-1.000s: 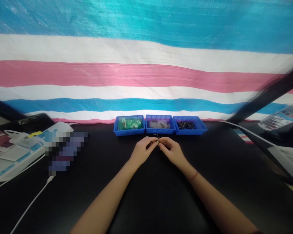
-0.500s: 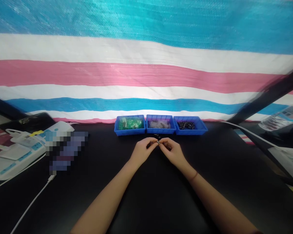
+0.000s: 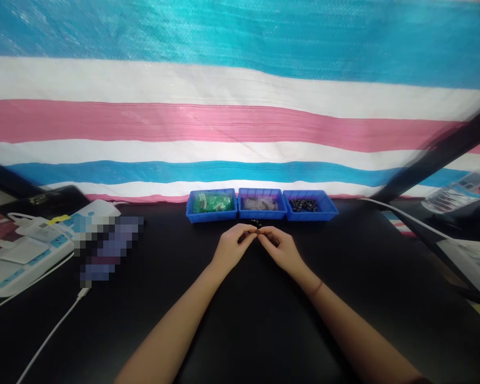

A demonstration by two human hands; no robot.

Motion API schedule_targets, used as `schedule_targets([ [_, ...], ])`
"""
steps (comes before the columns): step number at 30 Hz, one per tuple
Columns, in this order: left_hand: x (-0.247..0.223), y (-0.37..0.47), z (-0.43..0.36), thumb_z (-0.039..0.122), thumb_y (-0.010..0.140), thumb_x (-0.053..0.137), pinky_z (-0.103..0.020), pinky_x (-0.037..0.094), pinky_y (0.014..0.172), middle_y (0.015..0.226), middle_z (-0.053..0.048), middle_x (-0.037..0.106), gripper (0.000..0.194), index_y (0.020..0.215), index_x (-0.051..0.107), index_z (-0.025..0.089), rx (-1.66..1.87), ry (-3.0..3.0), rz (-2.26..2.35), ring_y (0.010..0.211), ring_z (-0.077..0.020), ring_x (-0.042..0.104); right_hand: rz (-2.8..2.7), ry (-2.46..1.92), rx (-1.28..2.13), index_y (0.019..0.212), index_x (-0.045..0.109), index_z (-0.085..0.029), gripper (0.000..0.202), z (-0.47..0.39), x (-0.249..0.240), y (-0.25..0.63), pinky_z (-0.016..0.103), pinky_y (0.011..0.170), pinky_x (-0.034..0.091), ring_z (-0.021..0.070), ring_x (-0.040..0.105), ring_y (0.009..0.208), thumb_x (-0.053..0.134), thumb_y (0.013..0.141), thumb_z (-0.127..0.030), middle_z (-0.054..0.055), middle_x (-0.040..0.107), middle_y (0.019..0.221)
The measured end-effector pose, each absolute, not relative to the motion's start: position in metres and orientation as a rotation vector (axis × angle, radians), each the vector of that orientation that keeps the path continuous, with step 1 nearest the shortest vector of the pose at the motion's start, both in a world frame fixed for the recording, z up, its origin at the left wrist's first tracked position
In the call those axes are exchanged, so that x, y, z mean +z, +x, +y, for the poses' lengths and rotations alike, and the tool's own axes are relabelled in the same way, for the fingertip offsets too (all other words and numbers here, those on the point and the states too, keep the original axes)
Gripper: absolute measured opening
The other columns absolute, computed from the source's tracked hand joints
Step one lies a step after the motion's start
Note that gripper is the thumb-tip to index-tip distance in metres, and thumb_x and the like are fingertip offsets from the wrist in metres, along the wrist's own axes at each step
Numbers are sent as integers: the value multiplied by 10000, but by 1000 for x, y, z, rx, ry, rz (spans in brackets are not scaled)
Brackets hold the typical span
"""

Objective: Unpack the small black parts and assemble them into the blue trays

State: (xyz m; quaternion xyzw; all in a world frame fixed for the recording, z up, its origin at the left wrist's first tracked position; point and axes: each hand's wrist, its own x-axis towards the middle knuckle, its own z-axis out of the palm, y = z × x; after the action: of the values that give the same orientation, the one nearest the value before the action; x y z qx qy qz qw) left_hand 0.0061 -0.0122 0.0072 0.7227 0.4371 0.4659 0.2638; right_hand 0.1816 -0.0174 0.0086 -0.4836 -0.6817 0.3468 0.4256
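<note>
My left hand and my right hand meet at their fingertips over the black table. Both are closed in a pinch around something tiny, mostly covered by the fingers and too small to name. Just beyond the fingertips a few small dark and shiny pieces lie on the table. Behind them stand three blue bins in a row. The left bin holds green bagged material, the middle bin has clear bags with small parts, and the right bin contains many small black parts.
At left are a white power strip with plugs and cables, a dark device and a pixelated object. On the right lie another white power strip and a cable. A striped sheet hangs behind.
The hands stay joined at the fingertips with barely any shift. A small greyish piece that showed between the fingers is now more covered.
</note>
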Motion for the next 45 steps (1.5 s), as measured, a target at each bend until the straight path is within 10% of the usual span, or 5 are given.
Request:
schedule_targets([
  [10,7,8,-13,180,924,515,-302,531,836,1057,-44,667,213,1113,604,220,1323,2113,1126,889,-154,640,-1529,-1110,1069,1022,670,-200,228,-16,8,180,311,692,542,203,670,817,644,841,-337,60,709,960],
  [19,-2,13,-8,164,890,504,-431,463,914,1192,-85,615,329,1203,586,220,1006,2354,1522,1099,-266,526,-1110,-1502,279,970,663,-164,288,18,19,231,286,578,477,156,580,582,666,793,-391,40,668,769],
  [35,-9,20,-9,257,906,494,-454,427,854,1230,-133,574,440,1341,501,190,792,2487,1715,1082,-319,498,-1429,-1392,456,1027,600,-189,195,-1,14,204,292,591,482,156,581,604,533,870,-283,52,664,854],
  [45,-6,14,-6,157,904,520,-384,436,792,1050,-54,672,183,992,670,214,880,2348,1649,950,-244,561,-1726,-1323,588,955,642,-196,160,-14,11,185,304,637,507,182,618,665,514,883,-258,58,691,855],
])
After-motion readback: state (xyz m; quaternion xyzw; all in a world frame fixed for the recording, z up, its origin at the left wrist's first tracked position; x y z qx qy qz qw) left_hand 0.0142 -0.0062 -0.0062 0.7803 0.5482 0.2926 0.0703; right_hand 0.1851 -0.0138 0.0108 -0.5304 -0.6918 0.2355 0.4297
